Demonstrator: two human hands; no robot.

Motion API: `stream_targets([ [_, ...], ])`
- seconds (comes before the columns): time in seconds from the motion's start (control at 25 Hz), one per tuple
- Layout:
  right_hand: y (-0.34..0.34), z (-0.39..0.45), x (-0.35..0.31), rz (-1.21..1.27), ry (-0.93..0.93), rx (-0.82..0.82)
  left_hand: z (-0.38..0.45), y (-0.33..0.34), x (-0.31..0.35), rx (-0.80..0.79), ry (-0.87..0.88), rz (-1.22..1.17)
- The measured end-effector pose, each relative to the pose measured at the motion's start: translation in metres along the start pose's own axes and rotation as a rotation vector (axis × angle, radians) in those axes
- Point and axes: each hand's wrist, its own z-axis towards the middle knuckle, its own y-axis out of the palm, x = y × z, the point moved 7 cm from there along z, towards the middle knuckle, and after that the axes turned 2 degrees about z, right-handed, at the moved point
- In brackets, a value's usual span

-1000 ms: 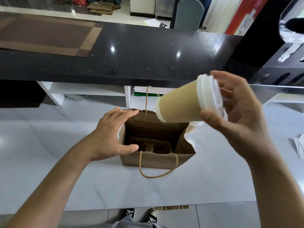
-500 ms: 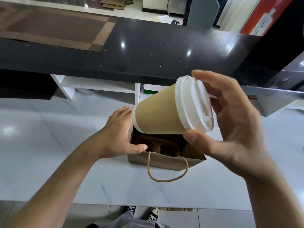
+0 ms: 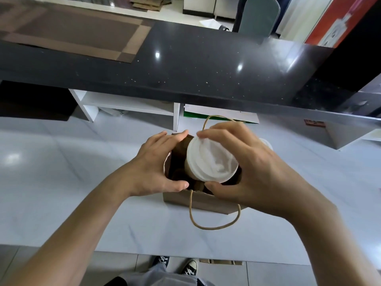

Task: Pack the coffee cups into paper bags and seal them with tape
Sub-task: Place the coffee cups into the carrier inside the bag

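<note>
A brown paper bag with rope handles stands open on the white counter. My right hand grips a tan coffee cup with a white lid by its rim, holding it upright in the bag's mouth. The cup's lower part is inside the bag. My left hand holds the bag's left edge, thumb on the near rim and fingers on the far one. A brown cup carrier shows dimly at the bag's bottom. Part of another white lid peeks out behind my right hand.
A black raised counter runs across the back with a brown mat on it. White shelving sits beneath it. Another flat paper bag lies on the floor near my shoes.
My right hand has turned the cup from tilted to upright and lowered it into the bag's mouth. My left hand has stayed on the bag's left edge.
</note>
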Motion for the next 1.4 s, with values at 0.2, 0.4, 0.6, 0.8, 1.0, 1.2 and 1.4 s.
stream_targets([
  [0.2,0.035,0.018,0.023,-0.136,-0.070,-0.206,0.001,-0.001,0.002,-0.005,-0.024,0.025],
  [0.4,0.062,0.036,0.034,-0.141,-0.110,-0.292,-0.001,-0.001,0.003,-0.015,-0.023,0.044],
  [0.6,0.099,0.049,0.049,-0.185,-0.115,-0.348,-0.001,-0.001,0.005,-0.002,-0.008,0.064],
  [0.8,0.127,0.053,0.060,-0.203,-0.090,-0.394,0.000,-0.001,0.006,0.011,0.010,0.066],
  [1.0,0.135,0.057,0.059,-0.247,-0.097,-0.436,0.000,-0.001,0.005,0.011,0.014,0.057],
  [1.2,0.157,0.061,0.058,-0.276,-0.091,-0.529,0.001,-0.001,0.003,0.017,0.011,0.062],
  [1.4,0.158,0.065,0.061,-0.281,-0.077,-0.562,-0.001,0.000,0.001,0.022,0.005,0.062],
])
